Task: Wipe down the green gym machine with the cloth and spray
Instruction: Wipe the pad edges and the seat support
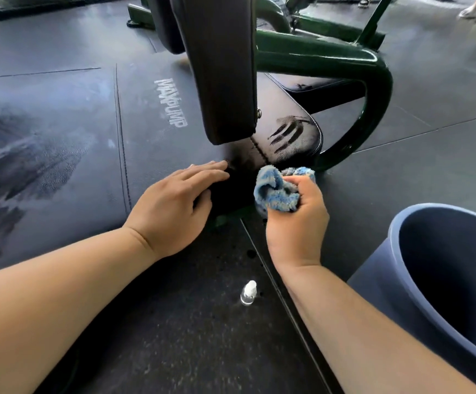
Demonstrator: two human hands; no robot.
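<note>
At far left a broad black pad [60, 132], marked MAXPUMP and smeared with damp patches, fills the view. Its near edge drops to the speckled floor [174, 322]. The left grip [174, 206] lies flat on that pad's near right corner, fingers straight and close together, pointing toward the dark gap under the upright back pad [219, 66]. Between the two forearms a small clear spray bottle [248, 292] stands on the floor, apart from both. Right of the gap, the right grip [296, 223] is curled round a bunched blue cloth [276, 190], held at the near end of the streaked seat pad [291, 132]; whether it touches is unclear. The green machine frame [379, 89] loops round the seat's right side, with open floor beyond. A blue bucket [384, 294] stands just beside the right forearm.
</note>
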